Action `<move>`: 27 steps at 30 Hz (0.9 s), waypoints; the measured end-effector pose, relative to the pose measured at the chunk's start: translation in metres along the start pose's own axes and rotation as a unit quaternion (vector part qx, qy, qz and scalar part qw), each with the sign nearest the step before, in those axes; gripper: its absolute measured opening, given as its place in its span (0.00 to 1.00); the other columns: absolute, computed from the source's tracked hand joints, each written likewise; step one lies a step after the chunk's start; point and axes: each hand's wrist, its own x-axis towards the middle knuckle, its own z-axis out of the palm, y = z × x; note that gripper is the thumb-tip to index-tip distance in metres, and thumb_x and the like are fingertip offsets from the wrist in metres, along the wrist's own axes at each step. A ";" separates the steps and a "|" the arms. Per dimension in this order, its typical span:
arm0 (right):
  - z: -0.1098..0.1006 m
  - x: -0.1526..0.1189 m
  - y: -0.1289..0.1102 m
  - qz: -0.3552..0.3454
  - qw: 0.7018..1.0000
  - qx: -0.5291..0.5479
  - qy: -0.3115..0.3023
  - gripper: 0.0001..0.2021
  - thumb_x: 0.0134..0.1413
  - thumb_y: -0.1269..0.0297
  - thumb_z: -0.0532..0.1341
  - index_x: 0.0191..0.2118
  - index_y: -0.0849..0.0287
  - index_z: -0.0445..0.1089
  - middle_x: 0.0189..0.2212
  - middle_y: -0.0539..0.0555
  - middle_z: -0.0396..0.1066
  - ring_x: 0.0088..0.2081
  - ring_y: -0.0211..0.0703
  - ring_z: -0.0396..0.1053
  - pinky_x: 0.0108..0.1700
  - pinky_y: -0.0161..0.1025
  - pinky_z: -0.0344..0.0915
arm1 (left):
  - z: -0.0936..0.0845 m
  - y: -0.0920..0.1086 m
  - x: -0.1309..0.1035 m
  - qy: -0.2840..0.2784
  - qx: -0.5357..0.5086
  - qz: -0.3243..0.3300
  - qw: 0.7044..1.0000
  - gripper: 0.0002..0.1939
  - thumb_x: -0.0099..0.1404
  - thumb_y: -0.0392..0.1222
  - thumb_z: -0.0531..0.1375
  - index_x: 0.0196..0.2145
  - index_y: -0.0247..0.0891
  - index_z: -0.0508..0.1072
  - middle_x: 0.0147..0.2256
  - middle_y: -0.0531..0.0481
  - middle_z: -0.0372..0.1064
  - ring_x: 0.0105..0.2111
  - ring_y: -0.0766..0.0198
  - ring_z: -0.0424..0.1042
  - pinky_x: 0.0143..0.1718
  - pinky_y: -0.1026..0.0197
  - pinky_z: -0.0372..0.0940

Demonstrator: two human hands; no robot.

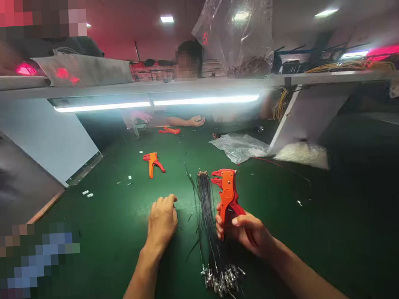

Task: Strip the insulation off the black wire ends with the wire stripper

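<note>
My right hand (250,231) is wrapped round the handles of an orange-and-red wire stripper (227,190), its jaws pointing up and to the left. Just left of the tool lies a bundle of thin black wires (206,211) on the green tabletop. Bare copper-coloured ends show at its far end, and shiny metal terminals (223,280) cluster at its near end. A few loose black wires stray along the left side. My left hand (163,218) rests on the table left of the bundle, back up, fingers curled under; anything inside them is hidden.
Another wire stripper (154,164) lies farther left, and a third (169,130) near the far edge. A clear plastic bag (241,147) and a whitish packet (302,155) lie at right. A lit shelf (169,86) spans the back; a person's hand (197,121) is beyond.
</note>
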 end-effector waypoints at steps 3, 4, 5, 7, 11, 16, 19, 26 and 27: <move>0.000 0.000 0.000 0.001 1.000 0.002 0.000 0.17 0.46 0.70 0.61 0.45 0.61 0.70 0.35 0.55 0.71 0.34 0.48 0.68 0.39 0.47 0.63 | -0.001 0.002 0.001 0.006 -0.002 -0.002 1.000 0.10 0.70 0.41 0.59 0.48 0.36 0.72 0.41 0.48 0.73 0.39 0.60 0.74 0.41 0.52 0.72; 0.000 0.000 0.000 0.001 1.000 0.003 0.000 0.17 0.46 0.70 0.61 0.45 0.62 0.70 0.35 0.55 0.70 0.34 0.48 0.68 0.39 0.47 0.63 | -0.001 0.002 0.001 0.008 -0.003 -0.001 1.000 0.10 0.70 0.41 0.59 0.47 0.36 0.73 0.41 0.48 0.73 0.39 0.60 0.74 0.41 0.52 0.72; 0.000 0.000 0.000 0.000 1.000 0.003 0.000 0.18 0.46 0.70 0.61 0.46 0.62 0.70 0.35 0.55 0.70 0.34 0.48 0.68 0.39 0.47 0.63 | -0.001 0.002 0.001 0.010 -0.004 0.001 1.000 0.10 0.70 0.41 0.59 0.47 0.36 0.73 0.41 0.48 0.73 0.39 0.60 0.74 0.41 0.52 0.72; 0.000 -0.001 0.001 -0.002 1.000 0.005 0.000 0.18 0.46 0.70 0.61 0.46 0.62 0.70 0.35 0.56 0.70 0.34 0.47 0.67 0.40 0.47 0.63 | -0.001 0.002 0.002 0.016 -0.006 0.008 1.000 0.10 0.70 0.41 0.60 0.47 0.36 0.73 0.41 0.48 0.73 0.40 0.59 0.74 0.42 0.51 0.71; 0.000 -0.003 0.001 -0.003 1.000 0.008 0.000 0.18 0.45 0.70 0.61 0.46 0.62 0.70 0.35 0.56 0.70 0.35 0.48 0.67 0.40 0.48 0.63 | 0.000 0.000 0.003 0.032 -0.008 0.021 0.999 0.09 0.70 0.40 0.60 0.46 0.35 0.73 0.41 0.48 0.73 0.43 0.58 0.74 0.46 0.49 0.69; 0.000 -0.002 -0.001 -0.006 1.000 0.009 0.000 0.18 0.46 0.70 0.61 0.46 0.61 0.70 0.34 0.55 0.70 0.35 0.48 0.68 0.40 0.47 0.63 | 0.000 0.010 0.003 0.045 -0.018 0.047 0.998 0.08 0.71 0.42 0.57 0.41 0.37 0.74 0.38 0.46 0.73 0.43 0.55 0.70 0.46 0.51 0.64; 0.000 -0.001 -0.001 -0.010 1.000 0.011 -0.001 0.18 0.46 0.70 0.61 0.46 0.62 0.70 0.34 0.55 0.70 0.35 0.48 0.68 0.40 0.48 0.63 | 0.001 0.024 -0.001 0.028 -0.026 0.075 0.996 0.12 0.70 0.48 0.57 0.35 0.39 0.74 0.35 0.47 0.73 0.41 0.54 0.70 0.44 0.52 0.62; 0.000 -0.002 -0.001 -0.018 1.000 0.010 -0.001 0.17 0.46 0.69 0.60 0.46 0.62 0.70 0.34 0.56 0.71 0.34 0.48 0.68 0.40 0.48 0.64 | 0.015 0.051 -0.010 -0.015 -0.027 0.069 0.997 0.11 0.69 0.46 0.59 0.33 0.36 0.74 0.34 0.49 0.73 0.41 0.56 0.72 0.46 0.48 0.64; 0.000 -0.002 -0.001 -0.019 1.000 0.009 -0.001 0.17 0.46 0.69 0.60 0.46 0.62 0.70 0.34 0.56 0.71 0.34 0.48 0.68 0.40 0.48 0.64 | 0.017 0.052 -0.010 -0.018 -0.029 0.058 0.998 0.11 0.69 0.46 0.60 0.34 0.36 0.74 0.35 0.49 0.73 0.41 0.56 0.72 0.47 0.48 0.65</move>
